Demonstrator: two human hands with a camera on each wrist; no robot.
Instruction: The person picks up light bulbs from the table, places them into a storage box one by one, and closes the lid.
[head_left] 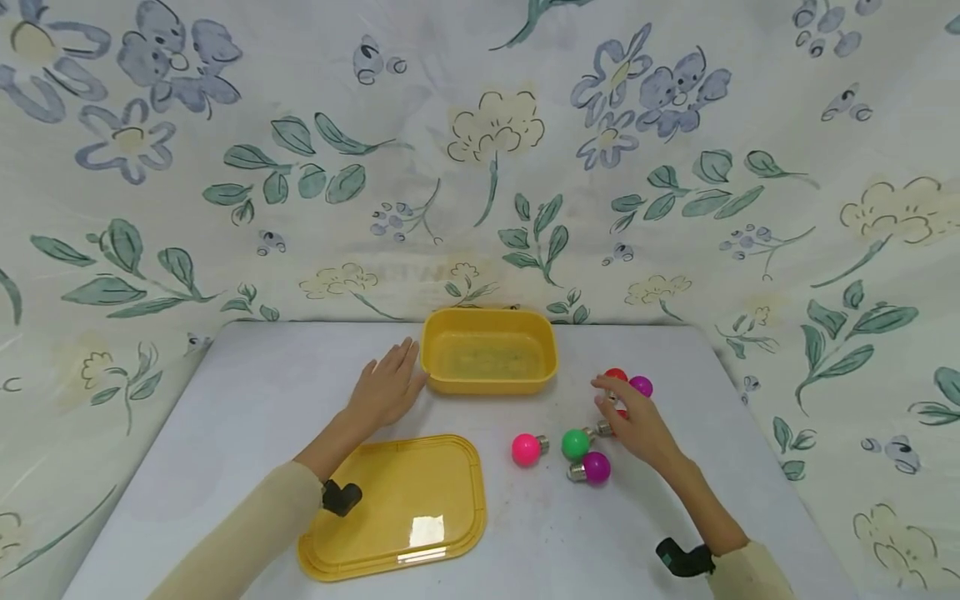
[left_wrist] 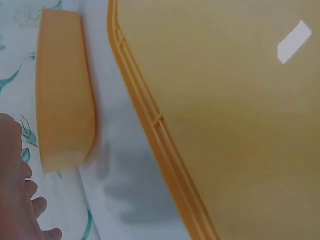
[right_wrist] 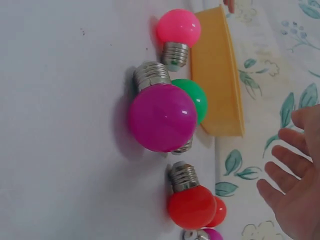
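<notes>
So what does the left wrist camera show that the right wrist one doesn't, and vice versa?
Only the left wrist view: the flat yellow tray.
Only the right wrist view: pink, green, purple and red bulbs, and the right fingers.
Both: the yellow tub, white tabletop, floral cloth and, apparently, the left fingers, just a sliver at the right view's top edge.

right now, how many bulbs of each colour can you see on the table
Pink bulb: 1
Green bulb: 1
Purple bulbs: 2
Red bulbs: 2
Total visible: 6
</notes>
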